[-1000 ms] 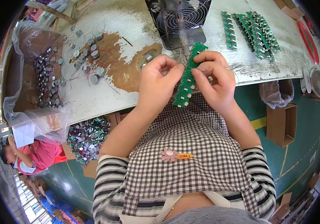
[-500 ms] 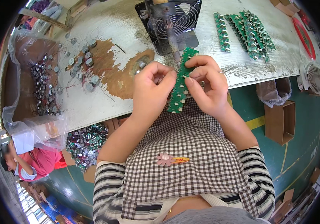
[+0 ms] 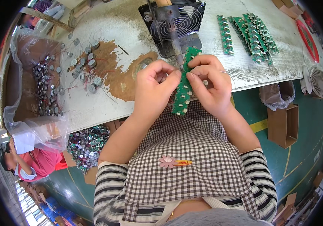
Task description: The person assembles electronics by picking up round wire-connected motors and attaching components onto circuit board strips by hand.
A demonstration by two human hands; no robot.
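Observation:
A narrow green circuit board strip (image 3: 183,94) with a row of small pale connectors is held tilted in front of me, above the table's near edge. My right hand (image 3: 212,84) pinches its right edge with thumb and fingers. On the strip's other side, my left hand (image 3: 155,84) is closed in a pinch, fingertips by the board's left edge. A greyish bit shows within its curled fingers, too covered to name. Right beside the board's upper part hangs the downward-pointing rod of a soldering iron (image 3: 175,43), its lower end close to my left fingertips.
Behind the iron stands a black fan (image 3: 187,19). More board strips (image 3: 257,37) lie at the back right. Small round motors with thin wires (image 3: 89,62) are scattered at left, beside a plastic-lined box (image 3: 20,88) of more. A cardboard box (image 3: 282,126) stands at right; a person (image 3: 37,164) sits lower left.
Both hands keep nearly the same grip and place at the board. The whole view has shifted slightly, and my right fingers sit marginally differently on the strip.

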